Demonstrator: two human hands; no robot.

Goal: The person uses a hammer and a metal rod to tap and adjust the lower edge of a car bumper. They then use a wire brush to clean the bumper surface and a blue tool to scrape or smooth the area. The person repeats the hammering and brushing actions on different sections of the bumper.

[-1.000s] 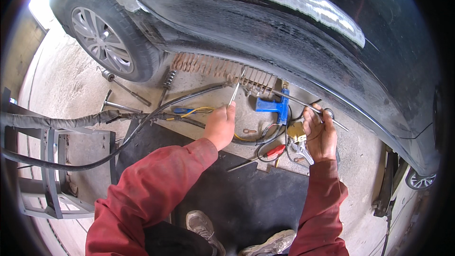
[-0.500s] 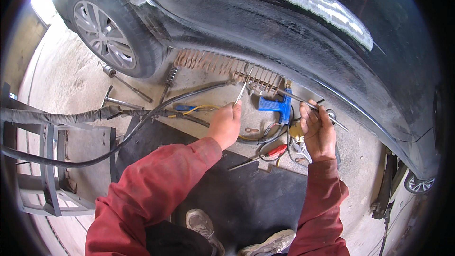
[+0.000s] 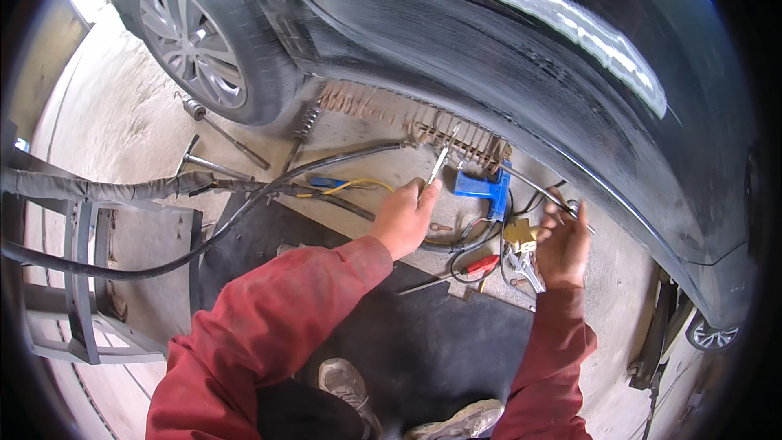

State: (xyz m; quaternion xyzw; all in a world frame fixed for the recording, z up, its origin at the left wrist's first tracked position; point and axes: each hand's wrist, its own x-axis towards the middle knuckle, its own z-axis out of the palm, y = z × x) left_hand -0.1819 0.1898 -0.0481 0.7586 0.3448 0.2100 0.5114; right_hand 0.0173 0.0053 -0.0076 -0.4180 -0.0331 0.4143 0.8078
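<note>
A black mat (image 3: 440,342) is seen at lower center. Just above it, a thin metal tool (image 3: 438,165) is pinched by the left hand (image 3: 405,216), at center frame. A slim rod (image 3: 544,192) is gripped by the right hand (image 3: 562,246) (center right), near the blue tool (image 3: 482,187). Beyond, 1 dark car (image 3: 489,57) fills the top.

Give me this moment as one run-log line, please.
left hand: holds thin metal tool at car sill | right hand: grips thin rod | blue tool between hands
</note>
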